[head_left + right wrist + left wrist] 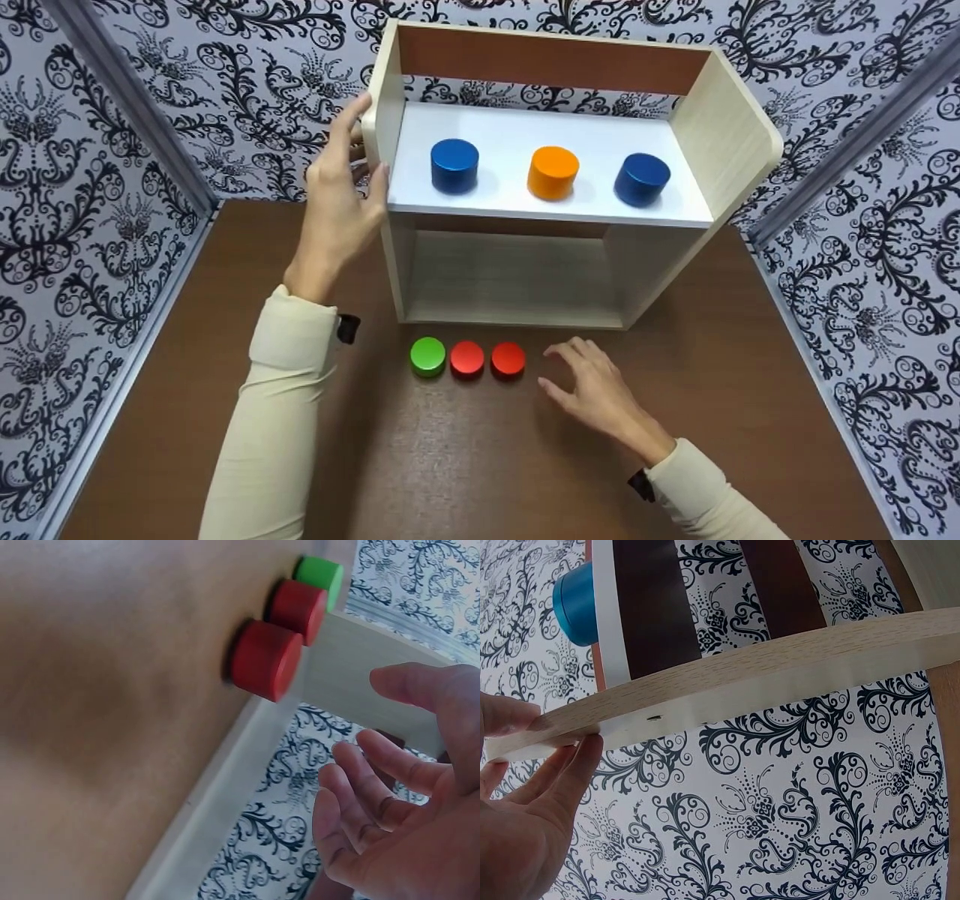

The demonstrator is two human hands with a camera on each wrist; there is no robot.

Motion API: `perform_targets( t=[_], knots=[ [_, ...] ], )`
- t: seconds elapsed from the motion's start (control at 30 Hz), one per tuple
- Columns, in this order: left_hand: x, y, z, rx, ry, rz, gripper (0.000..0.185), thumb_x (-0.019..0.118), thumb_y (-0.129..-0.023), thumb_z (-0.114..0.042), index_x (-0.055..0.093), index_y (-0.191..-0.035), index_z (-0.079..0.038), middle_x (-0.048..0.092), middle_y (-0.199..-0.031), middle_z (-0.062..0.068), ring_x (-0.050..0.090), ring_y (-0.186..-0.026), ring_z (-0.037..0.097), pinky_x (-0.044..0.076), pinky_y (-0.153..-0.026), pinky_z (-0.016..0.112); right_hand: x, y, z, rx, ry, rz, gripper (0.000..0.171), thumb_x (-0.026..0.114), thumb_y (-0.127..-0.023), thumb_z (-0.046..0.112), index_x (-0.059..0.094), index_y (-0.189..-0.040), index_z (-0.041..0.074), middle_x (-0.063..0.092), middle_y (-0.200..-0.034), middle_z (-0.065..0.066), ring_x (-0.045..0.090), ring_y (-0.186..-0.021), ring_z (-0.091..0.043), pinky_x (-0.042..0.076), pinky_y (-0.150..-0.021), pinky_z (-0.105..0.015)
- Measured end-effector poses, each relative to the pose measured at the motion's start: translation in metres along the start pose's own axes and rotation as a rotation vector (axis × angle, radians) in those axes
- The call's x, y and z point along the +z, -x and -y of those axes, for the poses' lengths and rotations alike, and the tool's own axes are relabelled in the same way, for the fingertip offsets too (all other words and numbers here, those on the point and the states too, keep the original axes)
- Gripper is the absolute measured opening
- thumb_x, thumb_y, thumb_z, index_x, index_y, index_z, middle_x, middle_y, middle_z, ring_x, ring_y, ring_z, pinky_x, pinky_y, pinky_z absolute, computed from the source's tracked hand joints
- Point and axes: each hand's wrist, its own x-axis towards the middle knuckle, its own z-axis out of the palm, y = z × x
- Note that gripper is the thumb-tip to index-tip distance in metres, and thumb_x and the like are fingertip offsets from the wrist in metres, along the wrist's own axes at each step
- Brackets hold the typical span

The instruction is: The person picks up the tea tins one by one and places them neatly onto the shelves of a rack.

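Note:
My left hand (341, 187) grips the left side panel of a small wooden shelf unit (502, 315). In the left wrist view the thumb and fingers lie on opposite sides of the panel's edge (727, 671). My right hand (600, 390) hovers over the table with nothing in it, fingers loosely bent, right of a red cylinder (508, 361). Another red cylinder (467, 360) and a green cylinder (427, 356) continue that row to the left. The right wrist view shows the nearest red cylinder (262, 660) apart from the fingers.
On the white upper shelf (502, 199) stand a blue cylinder (454, 166), an orange cylinder (553, 173) and a second blue cylinder (642, 180). The unit stands on a brown table (420, 465). Walls with black-and-white patterned covering (247, 82) surround the table at the back and sides.

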Motion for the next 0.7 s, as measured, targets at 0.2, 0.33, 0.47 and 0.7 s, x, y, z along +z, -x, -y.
perform_targets(
  t=[0.2,0.33,0.47,0.7],
  knots=[
    [0.000,0.000,-0.002,-0.020,0.010,0.003,0.067,0.062,-0.087,0.017,0.043,-0.148,-0.002,0.064,-0.126,0.023,0.065,-0.115,0.030,0.059,-0.096,0.032,0.017,0.002,-0.006,0.026,-0.003,0.031,0.035,0.084,-0.084,0.018,0.068,-0.112,0.005,0.063,-0.101,-0.006,0.059,-0.096,-0.028,0.056,-0.082,-0.047],
    [-0.001,0.000,0.000,0.006,-0.002,0.008,0.066,0.061,-0.086,0.017,0.042,-0.148,0.000,0.064,-0.125,0.025,0.066,-0.115,0.031,0.059,-0.096,0.031,0.027,0.003,-0.010,0.039,-0.005,0.057,0.037,0.084,-0.083,0.018,0.067,-0.113,0.003,0.063,-0.101,-0.007,0.058,-0.093,-0.028,0.055,-0.080,-0.047],
    [0.000,-0.001,0.002,0.040,-0.017,0.007,0.066,0.061,-0.086,0.016,0.042,-0.147,0.003,0.064,-0.125,0.026,0.066,-0.114,0.032,0.059,-0.097,0.032,0.036,0.004,-0.016,0.052,-0.017,0.088,0.038,0.083,-0.083,0.017,0.066,-0.112,0.001,0.062,-0.100,-0.008,0.059,-0.095,-0.030,0.054,-0.089,-0.051],
    [0.001,-0.001,0.002,0.016,-0.003,0.003,0.066,0.062,-0.086,0.017,0.042,-0.147,0.002,0.064,-0.125,0.025,0.066,-0.115,0.032,0.059,-0.097,0.032,0.050,0.005,-0.025,0.063,0.001,0.164,0.041,0.081,-0.086,0.024,0.064,-0.115,0.001,0.058,-0.103,-0.008,0.057,-0.100,-0.032,0.048,-0.102,-0.053]
  ],
)
